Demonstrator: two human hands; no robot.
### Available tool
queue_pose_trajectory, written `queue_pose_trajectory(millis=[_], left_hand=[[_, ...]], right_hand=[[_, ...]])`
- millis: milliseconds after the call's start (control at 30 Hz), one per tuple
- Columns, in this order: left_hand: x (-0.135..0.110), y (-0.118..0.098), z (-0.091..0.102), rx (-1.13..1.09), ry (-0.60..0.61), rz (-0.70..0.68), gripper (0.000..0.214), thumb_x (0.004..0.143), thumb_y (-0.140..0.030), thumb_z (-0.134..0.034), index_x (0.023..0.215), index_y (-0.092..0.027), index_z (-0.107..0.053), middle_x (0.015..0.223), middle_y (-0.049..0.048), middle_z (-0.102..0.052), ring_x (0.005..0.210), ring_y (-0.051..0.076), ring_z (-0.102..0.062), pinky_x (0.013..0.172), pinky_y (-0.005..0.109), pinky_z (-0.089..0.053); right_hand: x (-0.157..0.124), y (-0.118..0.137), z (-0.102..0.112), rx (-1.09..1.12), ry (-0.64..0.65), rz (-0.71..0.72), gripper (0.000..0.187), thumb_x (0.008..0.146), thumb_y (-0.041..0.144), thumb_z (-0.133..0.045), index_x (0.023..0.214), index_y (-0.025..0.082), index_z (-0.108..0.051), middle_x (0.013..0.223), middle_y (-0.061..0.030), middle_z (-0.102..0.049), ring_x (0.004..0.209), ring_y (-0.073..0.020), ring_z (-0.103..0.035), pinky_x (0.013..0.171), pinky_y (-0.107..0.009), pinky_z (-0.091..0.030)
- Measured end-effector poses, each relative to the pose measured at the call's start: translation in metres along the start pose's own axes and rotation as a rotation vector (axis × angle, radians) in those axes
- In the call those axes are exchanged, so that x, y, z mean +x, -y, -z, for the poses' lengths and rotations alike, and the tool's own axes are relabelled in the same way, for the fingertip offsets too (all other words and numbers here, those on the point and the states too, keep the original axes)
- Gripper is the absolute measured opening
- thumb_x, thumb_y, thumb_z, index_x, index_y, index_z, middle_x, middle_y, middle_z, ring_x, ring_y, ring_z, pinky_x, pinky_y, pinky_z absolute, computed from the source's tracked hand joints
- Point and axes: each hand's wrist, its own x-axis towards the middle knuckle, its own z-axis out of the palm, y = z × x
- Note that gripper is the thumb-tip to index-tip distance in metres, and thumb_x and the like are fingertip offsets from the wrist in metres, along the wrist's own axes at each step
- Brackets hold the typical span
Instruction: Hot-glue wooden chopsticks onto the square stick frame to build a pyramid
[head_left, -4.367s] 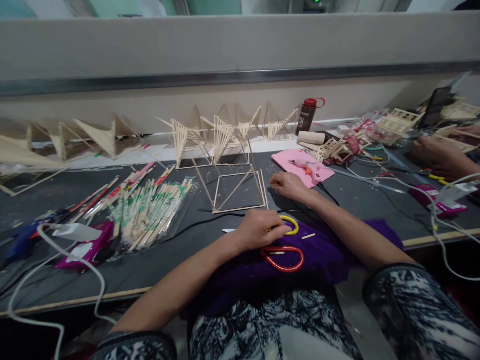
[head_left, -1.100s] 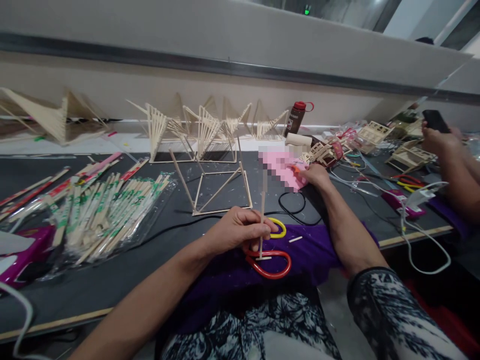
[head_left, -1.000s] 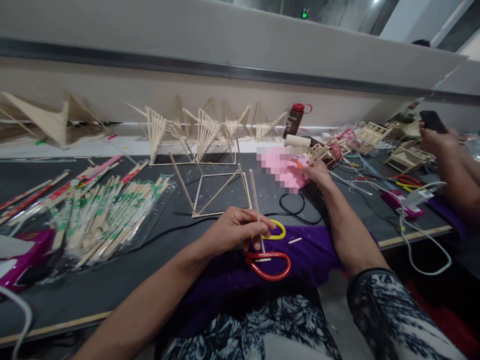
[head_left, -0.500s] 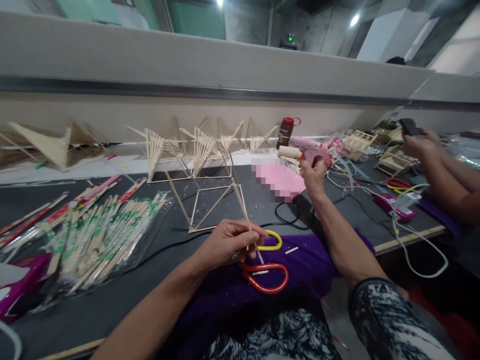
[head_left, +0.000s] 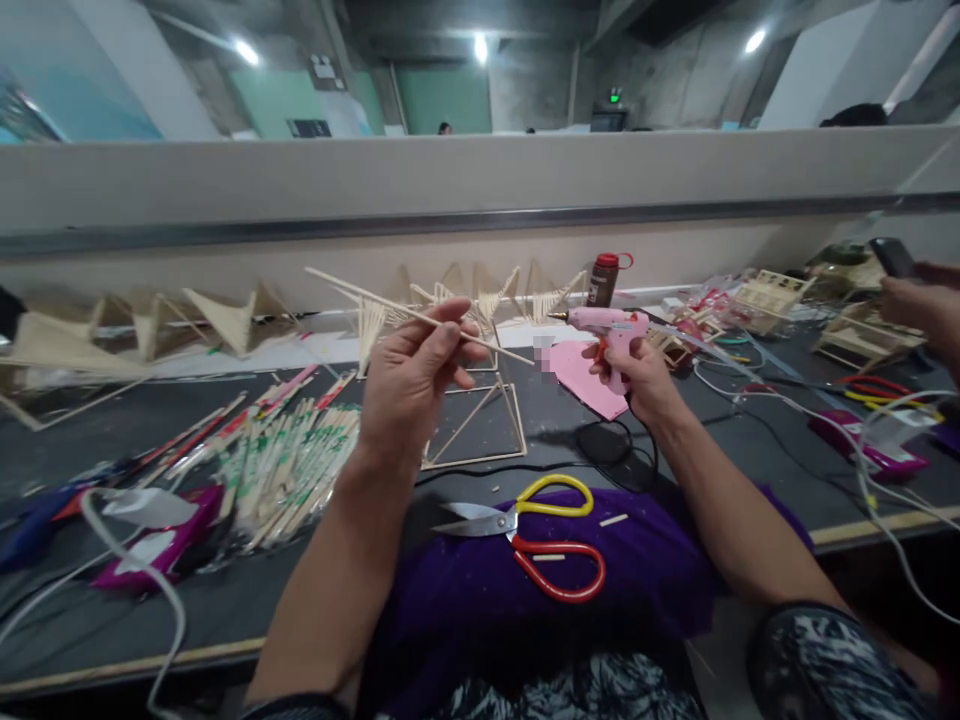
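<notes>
Pinched between the thumb and fingers of my left hand (head_left: 416, 370) is a thin wooden stick (head_left: 501, 347), raised aslant over the table. My right hand (head_left: 637, 375) grips a pink hot glue gun (head_left: 611, 320), its metal nozzle pointing left toward the stick's lower end, with a gap between them. Behind my left hand stands a frame of glued sticks (head_left: 480, 460), partly hidden by the hand. Below, scissors (head_left: 508, 522) with one yellow and one red handle lie spread on a purple cloth (head_left: 465, 580). Short stick offcuts (head_left: 613, 520) lie by the handles.
Wrapped chopsticks (head_left: 292, 470) and a magenta pack (head_left: 161, 540) lie at left. Stick models (head_left: 232, 320) line the wall. A red-capped bottle (head_left: 602, 280) and pink sheet (head_left: 592, 380) are behind the gun. Cables cross the table. Another person's hand (head_left: 926, 305) holds a phone at right.
My left hand has risen from over the scissors with the stick, which now lies more level. The scissors are uncovered. The glue gun's nozzle now shows clearly. The view has shifted.
</notes>
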Motion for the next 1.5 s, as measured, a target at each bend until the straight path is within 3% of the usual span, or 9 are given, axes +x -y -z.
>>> queue_pose_trajectory(millis=[367,600,767,933,1100,1500], left_hand=[[0.022,0.015,0.002,0.162,0.001,0.016,0.035,0.075,-0.038,-0.075,0.098,-0.012,-0.071,0.060,-0.0014,-0.062,0.050,0.008,-0.060,0.041,0.015,-0.046],[0.029,0.019,0.007,0.169,-0.005,0.005,0.033,0.077,-0.037,-0.073,0.098,-0.012,-0.070,0.065,-0.0002,-0.065,0.056,0.009,-0.064,0.044,0.017,-0.049],[0.035,0.025,0.009,0.140,-0.045,-0.019,0.028,0.076,-0.037,-0.074,0.094,-0.016,-0.071,0.075,0.0034,-0.069,0.066,0.012,-0.068,0.047,0.017,-0.051],[0.038,0.032,0.013,0.171,-0.054,-0.012,0.026,0.075,-0.034,-0.074,0.095,-0.018,-0.072,0.086,0.0050,-0.072,0.071,0.012,-0.068,0.049,0.017,-0.052],[0.039,0.034,0.013,0.213,-0.066,-0.014,0.027,0.076,-0.035,-0.074,0.096,-0.018,-0.072,0.086,0.0058,-0.073,0.072,0.012,-0.068,0.049,0.017,-0.051],[0.038,0.034,0.013,0.228,-0.060,-0.036,0.027,0.077,-0.035,-0.073,0.096,-0.017,-0.071,0.082,0.0042,-0.071,0.072,0.012,-0.068,0.049,0.018,-0.050]], right_hand=[[-0.013,0.005,-0.008,0.117,0.056,-0.073,0.026,0.071,0.040,-0.075,0.085,0.019,-0.071,0.083,-0.0050,-0.072,0.059,-0.0117,-0.061,0.049,-0.021,-0.046],[-0.022,0.007,-0.019,0.109,0.074,-0.140,0.026,0.068,0.038,-0.078,0.082,0.017,-0.073,0.071,-0.0045,-0.071,0.057,-0.0120,-0.061,0.049,-0.021,-0.046],[-0.028,0.008,-0.026,0.102,0.087,-0.077,0.031,0.071,0.045,-0.076,0.084,0.017,-0.073,0.084,-0.0060,-0.073,0.060,-0.0113,-0.062,0.051,-0.021,-0.045],[-0.032,0.008,-0.028,-0.005,0.078,-0.011,0.033,0.077,0.049,-0.071,0.083,0.016,-0.072,0.077,-0.0053,-0.071,0.060,-0.0119,-0.060,0.052,-0.022,-0.044],[-0.035,0.012,-0.031,-0.151,0.036,-0.032,0.039,0.074,0.053,-0.069,0.078,0.014,-0.070,0.063,-0.0043,-0.064,0.054,-0.0116,-0.054,0.046,-0.022,-0.038],[-0.034,0.007,-0.034,-0.241,-0.026,-0.004,0.035,0.072,0.050,-0.064,0.069,0.015,-0.062,0.058,-0.0019,-0.057,0.052,-0.0118,-0.050,0.044,-0.024,-0.035]])
